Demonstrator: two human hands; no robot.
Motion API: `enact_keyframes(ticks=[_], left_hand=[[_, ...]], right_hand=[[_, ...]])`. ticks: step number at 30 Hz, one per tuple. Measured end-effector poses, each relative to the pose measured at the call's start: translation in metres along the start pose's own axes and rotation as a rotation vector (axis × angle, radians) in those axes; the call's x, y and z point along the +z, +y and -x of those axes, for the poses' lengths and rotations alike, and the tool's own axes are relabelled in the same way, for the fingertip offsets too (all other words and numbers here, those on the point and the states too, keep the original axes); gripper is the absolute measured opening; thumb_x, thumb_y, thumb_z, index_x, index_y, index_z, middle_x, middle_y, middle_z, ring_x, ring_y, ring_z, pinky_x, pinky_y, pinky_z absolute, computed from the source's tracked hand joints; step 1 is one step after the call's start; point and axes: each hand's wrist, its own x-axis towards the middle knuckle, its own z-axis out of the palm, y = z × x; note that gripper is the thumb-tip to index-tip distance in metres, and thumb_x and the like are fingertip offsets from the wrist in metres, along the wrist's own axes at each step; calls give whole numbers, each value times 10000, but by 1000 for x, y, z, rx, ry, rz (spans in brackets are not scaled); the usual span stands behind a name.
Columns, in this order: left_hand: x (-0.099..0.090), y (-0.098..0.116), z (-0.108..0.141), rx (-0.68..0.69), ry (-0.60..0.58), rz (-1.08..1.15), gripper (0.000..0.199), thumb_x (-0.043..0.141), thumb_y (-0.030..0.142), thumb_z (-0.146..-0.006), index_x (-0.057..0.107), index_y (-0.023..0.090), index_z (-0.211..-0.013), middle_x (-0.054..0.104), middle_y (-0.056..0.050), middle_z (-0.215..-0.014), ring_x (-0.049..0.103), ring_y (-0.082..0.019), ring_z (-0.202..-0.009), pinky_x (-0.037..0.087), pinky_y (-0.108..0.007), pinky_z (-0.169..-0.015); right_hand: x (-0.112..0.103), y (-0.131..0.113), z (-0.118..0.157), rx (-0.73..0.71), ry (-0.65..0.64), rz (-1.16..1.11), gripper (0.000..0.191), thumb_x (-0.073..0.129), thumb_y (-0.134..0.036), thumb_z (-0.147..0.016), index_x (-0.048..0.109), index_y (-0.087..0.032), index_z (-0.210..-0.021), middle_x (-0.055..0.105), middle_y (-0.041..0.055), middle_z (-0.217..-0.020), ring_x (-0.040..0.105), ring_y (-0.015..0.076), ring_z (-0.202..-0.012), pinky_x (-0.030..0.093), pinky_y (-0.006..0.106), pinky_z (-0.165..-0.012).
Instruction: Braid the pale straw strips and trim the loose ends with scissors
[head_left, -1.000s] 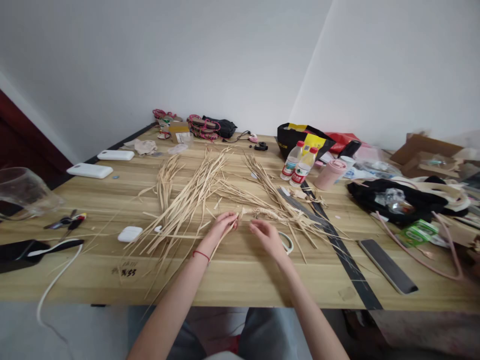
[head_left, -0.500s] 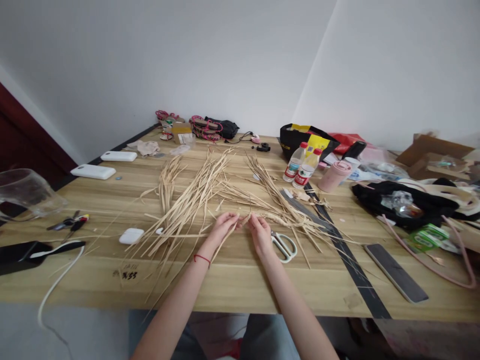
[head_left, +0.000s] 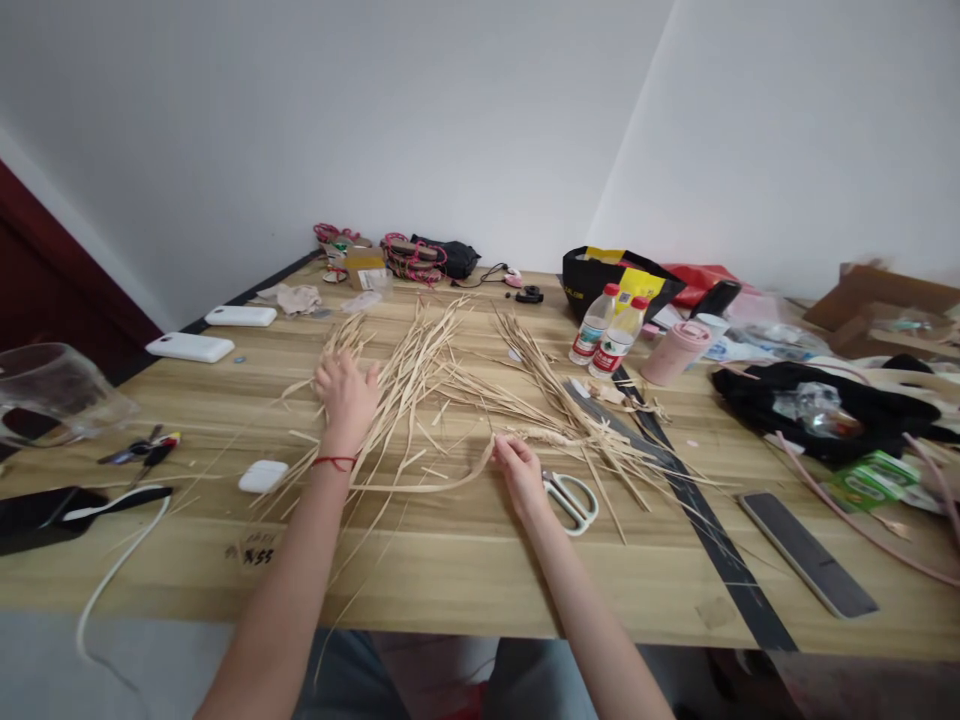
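The wooden bench (head_left: 450, 580) is carrying a wide scatter of loose straw strips (head_left: 420, 365) across its middle, a smaller straw bundle (head_left: 346, 335) lying at their left. A twisted straw cord (head_left: 545, 436) is stretching rightward from just beyond the right hand (head_left: 516, 466), which is pinching one pale strip (head_left: 431, 488) that is curving leftward. The left hand (head_left: 347, 395) is reaching over the bundle, fingers parted; whether it is touching the straw is hard to tell. White-handled scissors (head_left: 592, 506) are lying just beside the right hand.

soft, muted light; stretched, blurry edges
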Motion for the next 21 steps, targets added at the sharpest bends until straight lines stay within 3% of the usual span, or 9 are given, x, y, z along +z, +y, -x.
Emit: enact_keyframes(ticks=[4, 5, 7, 11, 17, 21], left_hand=[[6, -15, 31, 99, -354, -139, 306, 622, 468, -693, 641, 166, -654, 628, -183, -838, 498, -404, -993, 366, -511, -817], [8, -18, 40, 105, -440, -149, 278, 658, 440, -656, 626, 172, -591, 626, -168, -760, 512, -398, -963, 374, -496, -798], [11, -22, 54, 100, -504, -149, 182, 672, 315, -635, 608, 175, -537, 624, -160, -710, 531, -383, -943, 375, -466, -783], [14, -18, 54, 45, -436, 70, 92, 607, 237, -681, 628, 182, -609, 643, -114, -734, 574, -281, -815, 392, -366, -715], [14, 14, 29, -307, -362, 986, 262, 702, 370, -638, 641, 150, -767, 605, -19, -674, 515, -123, -599, 380, -234, -561], [7, 34, 24, -432, -392, 1390, 271, 757, 336, -608, 624, 144, -745, 531, 30, -587, 417, -51, -492, 323, -186, -480]], right_hand=[[1, 0, -1, 41, -1, -29, 294, 740, -438, -624, 676, -180, -749, 665, 25, -738, 587, 145, -687, 452, 254, -631], [1, 0, -1, 50, -6, -40, 290, 741, -429, -627, 677, -180, -762, 671, 28, -755, 594, 146, -697, 455, 253, -628], [1, 0, -1, 59, -8, -61, 288, 750, -407, -623, 679, -180, -785, 683, 34, -793, 611, 152, -724, 463, 254, -632], [-1, 1, -2, 75, 11, -77, 317, 769, -399, -600, 678, -173, -802, 693, 47, -816, 633, 177, -773, 486, 268, -647], [-4, 5, -7, 138, 15, -62, 353, 758, -442, -612, 688, -158, -810, 699, 69, -858, 630, 164, -741, 504, 263, -643], [-5, 8, -9, 161, 13, -57, 347, 753, -456, -620, 686, -155, -778, 696, 66, -788, 613, 144, -657, 504, 252, -596]])
